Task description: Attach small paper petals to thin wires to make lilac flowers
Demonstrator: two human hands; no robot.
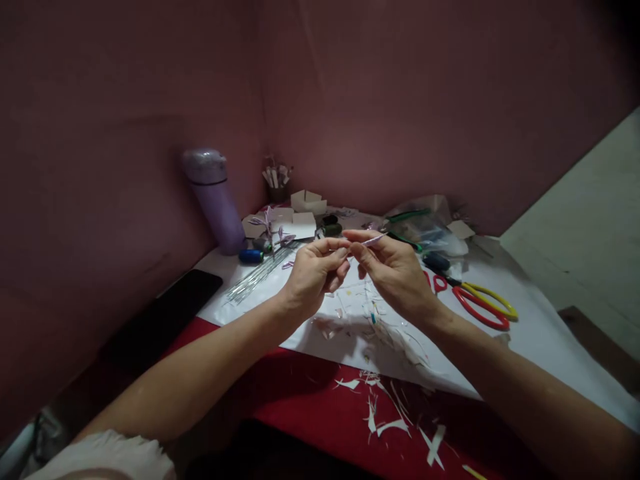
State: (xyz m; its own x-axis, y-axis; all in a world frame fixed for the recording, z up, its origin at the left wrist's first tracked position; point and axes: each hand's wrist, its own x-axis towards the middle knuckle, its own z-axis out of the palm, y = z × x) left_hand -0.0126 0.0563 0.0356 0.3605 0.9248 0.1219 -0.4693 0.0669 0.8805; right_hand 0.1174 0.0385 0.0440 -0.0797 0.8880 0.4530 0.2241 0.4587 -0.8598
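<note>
Over the middle of the white sheet, my two hands meet fingertip to fingertip. Between thumb and fingers, my right hand pinches a thin lilac strip, pointed at its right end. My left hand is closed in a pinch at the strip's other end; what lies between those fingertips is too small to make out. Behind my left hand stands a lilac leafy sprig, with a bundle of thin metal wires lying beside it.
At the left are a purple bottle, a black phone and a blue thread spool. Scissors with red and yellow handles lie right. A clear plastic bag sits behind. Paper scraps litter the red cloth.
</note>
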